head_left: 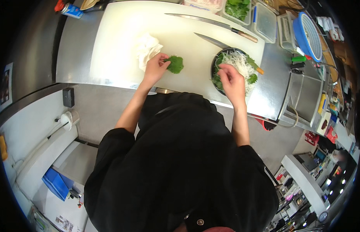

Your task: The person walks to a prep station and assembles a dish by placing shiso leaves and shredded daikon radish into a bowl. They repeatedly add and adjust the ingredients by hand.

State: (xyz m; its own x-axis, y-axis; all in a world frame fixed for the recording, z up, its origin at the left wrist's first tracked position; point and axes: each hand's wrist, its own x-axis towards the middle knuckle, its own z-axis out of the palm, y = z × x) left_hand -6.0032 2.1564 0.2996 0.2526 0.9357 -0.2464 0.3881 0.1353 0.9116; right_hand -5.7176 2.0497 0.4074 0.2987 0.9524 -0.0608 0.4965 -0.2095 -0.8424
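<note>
Over the white cutting board, my left hand pinches the edge of a jagged green leaf, which looks like shiso. Beside those fingers lies a crumpled white cloth or paper towel. My right hand is above a round black dish, thumb and fingers drawn together. What they hold, if anything, cannot be made out. White shredded radish fills the dish, with green leaves around its edge and an orange piece at its right side.
A long wooden-handled knife lies across the board's far side. Another blade points out from behind the dish. Tubs of greens, a lidded container and a blue colander stand at the far right. A spray can is far left.
</note>
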